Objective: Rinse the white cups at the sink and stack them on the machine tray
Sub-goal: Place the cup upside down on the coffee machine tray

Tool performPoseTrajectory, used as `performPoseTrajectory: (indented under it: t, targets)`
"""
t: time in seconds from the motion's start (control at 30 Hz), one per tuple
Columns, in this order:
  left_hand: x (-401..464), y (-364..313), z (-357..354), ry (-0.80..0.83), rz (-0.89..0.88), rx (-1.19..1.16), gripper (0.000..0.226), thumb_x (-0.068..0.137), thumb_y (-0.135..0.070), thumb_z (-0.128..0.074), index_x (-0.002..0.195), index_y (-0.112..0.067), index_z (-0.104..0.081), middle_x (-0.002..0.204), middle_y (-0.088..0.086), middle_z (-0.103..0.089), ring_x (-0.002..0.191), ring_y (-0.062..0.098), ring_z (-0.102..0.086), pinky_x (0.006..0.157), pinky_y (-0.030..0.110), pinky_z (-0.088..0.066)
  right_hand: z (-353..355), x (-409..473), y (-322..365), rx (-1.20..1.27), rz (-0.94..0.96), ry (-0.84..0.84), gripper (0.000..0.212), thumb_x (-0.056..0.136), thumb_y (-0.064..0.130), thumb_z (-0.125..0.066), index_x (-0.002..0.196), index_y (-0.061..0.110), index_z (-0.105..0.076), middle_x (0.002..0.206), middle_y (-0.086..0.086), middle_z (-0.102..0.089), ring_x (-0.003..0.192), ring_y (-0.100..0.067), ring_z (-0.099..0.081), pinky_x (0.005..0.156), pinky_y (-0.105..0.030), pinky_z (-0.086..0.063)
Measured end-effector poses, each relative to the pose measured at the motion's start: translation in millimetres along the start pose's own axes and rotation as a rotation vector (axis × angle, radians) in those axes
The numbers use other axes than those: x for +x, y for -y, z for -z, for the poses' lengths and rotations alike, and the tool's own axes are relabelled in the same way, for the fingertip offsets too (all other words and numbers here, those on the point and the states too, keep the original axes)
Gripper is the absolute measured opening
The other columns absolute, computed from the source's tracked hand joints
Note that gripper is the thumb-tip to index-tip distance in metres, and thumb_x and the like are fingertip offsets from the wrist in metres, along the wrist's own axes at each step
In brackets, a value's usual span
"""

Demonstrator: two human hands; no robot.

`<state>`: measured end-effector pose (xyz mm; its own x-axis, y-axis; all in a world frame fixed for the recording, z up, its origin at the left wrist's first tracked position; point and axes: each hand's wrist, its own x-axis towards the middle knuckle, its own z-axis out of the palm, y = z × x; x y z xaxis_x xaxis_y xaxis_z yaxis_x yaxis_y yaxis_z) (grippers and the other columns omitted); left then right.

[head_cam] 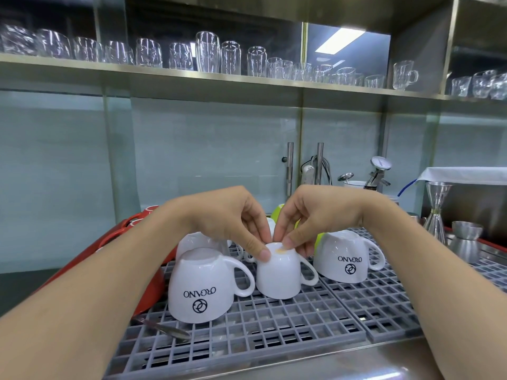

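Both hands meet over the small white cup [277, 272], which stands mouth-down on the grey grid tray [288, 322] so it can drain. The left hand [233, 218] pinches the upturned base with thumb and forefinger, and the right hand [310, 218] does the same from the other side, fingertips closed on the rim of the foot. There seems to be a yellowish mark on that base, though it may only be a reflection. Just left of this cup sits a larger logo cup [204, 286], also inverted, its handle nearly touching the small cup. To the right of the small cup, near but apart, another logo cup [344, 259] leans at a tilt. Behind it more cups crowd together, and in front and to the left a spoon [167, 329] lies on the grid. The two-handed grip looks meant to steady the cup as it is set or lifted.
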<state>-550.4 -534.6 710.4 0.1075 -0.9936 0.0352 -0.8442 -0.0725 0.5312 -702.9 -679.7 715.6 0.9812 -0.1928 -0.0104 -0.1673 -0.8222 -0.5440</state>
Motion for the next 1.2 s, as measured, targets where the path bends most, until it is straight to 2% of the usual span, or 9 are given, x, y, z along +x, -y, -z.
performPoseTrajectory:
  t: [0.2,0.33,0.43,0.57,0.73,0.83,0.97,1.1,1.2]
  targets:
    - [-3,-1,1,0.008,-0.004,-0.01,0.028,0.069,-0.019,-0.091,0.093,-0.012,-0.078,0.088,0.007,-0.08,0.078,0.013,-0.073,0.077,0.023,-0.056,1,0,-2,0.028,-0.051,0.012,0.013,0.083,0.01,-0.075,0.094,0.002,-0.073,0.072,-0.012,-0.075,0.065,-0.028,-0.071,0.065,-0.03,-0.058]
    - [-3,-4,-2,0.0,-0.004,-0.017,0.029,0.069,-0.025,-0.091,0.09,-0.011,-0.076,0.076,-0.001,-0.078,0.068,0.008,-0.069,0.069,0.02,-0.051,0,1,-2,0.028,-0.034,-0.01,0.014,0.084,0.011,-0.075,0.095,0.003,-0.072,0.08,-0.012,-0.076,0.066,-0.025,-0.072,0.066,-0.03,-0.058]
    - [-1,-5,-8,-0.033,0.0,0.002,0.035,0.065,-0.034,-0.092,0.081,-0.011,-0.072,0.064,-0.008,-0.07,0.06,0.007,-0.061,0.068,0.024,-0.048,-1,4,-2,0.039,0.0,0.002,0.019,0.084,0.011,-0.075,0.101,0.004,-0.07,0.099,-0.02,-0.075,0.083,-0.04,-0.072,0.075,-0.034,-0.061]
    - [2,-5,-12,-0.051,-0.015,0.008,0.032,0.063,-0.032,-0.093,0.072,-0.016,-0.067,0.06,-0.008,-0.064,0.057,0.009,-0.054,0.065,0.029,-0.044,-3,7,-4,0.057,0.001,0.026,0.021,0.084,0.005,-0.073,0.104,0.001,-0.068,0.103,-0.026,-0.072,0.097,-0.049,-0.067,0.079,-0.037,-0.061]
    - [2,-1,-6,-0.04,-0.035,0.003,0.03,0.063,-0.023,-0.094,0.077,-0.01,-0.071,0.066,0.001,-0.069,0.059,0.011,-0.059,0.066,0.028,-0.049,-1,7,-5,0.049,-0.01,0.022,0.022,0.082,0.006,-0.075,0.102,0.002,-0.068,0.095,-0.024,-0.074,0.081,-0.038,-0.071,0.077,-0.039,-0.061]
    - [2,2,-3,-0.018,-0.045,-0.005,0.032,0.064,-0.018,-0.093,0.085,-0.004,-0.073,0.08,0.012,-0.077,0.066,0.014,-0.067,0.076,0.035,-0.056,-1,4,-4,0.022,-0.029,0.011,0.021,0.082,0.01,-0.077,0.099,0.003,-0.067,0.078,-0.017,-0.075,0.068,-0.03,-0.071,0.068,-0.035,-0.059]
    - [2,5,-1,0.003,-0.061,-0.02,0.028,0.069,-0.012,-0.09,0.091,-0.003,-0.074,0.079,0.007,-0.078,0.067,0.011,-0.07,0.07,0.023,-0.055,-1,2,-3,0.01,-0.057,-0.006,0.023,0.083,0.011,-0.076,0.097,-0.003,-0.064,0.067,-0.01,-0.073,0.058,-0.028,-0.067,0.059,-0.031,-0.057]
    - [3,3,-3,-0.033,-0.079,-0.057,0.027,0.071,-0.024,-0.088,0.086,-0.006,-0.073,0.086,0.015,-0.078,0.071,0.014,-0.067,0.078,0.034,-0.056,-1,3,-1,0.031,-0.006,-0.042,0.024,0.082,0.011,-0.077,0.099,-0.001,-0.065,0.089,-0.02,-0.074,0.071,-0.027,-0.068,0.066,-0.036,-0.06]
    - [4,-1,-8,-0.045,-0.077,-0.034,0.03,0.068,-0.032,-0.09,0.077,-0.011,-0.071,0.072,0.007,-0.072,0.066,0.013,-0.061,0.072,0.034,-0.05,-3,5,-1,0.051,0.028,0.005,0.027,0.082,0.007,-0.076,0.106,0.001,-0.065,0.104,-0.023,-0.071,0.08,-0.028,-0.068,0.076,-0.038,-0.061]
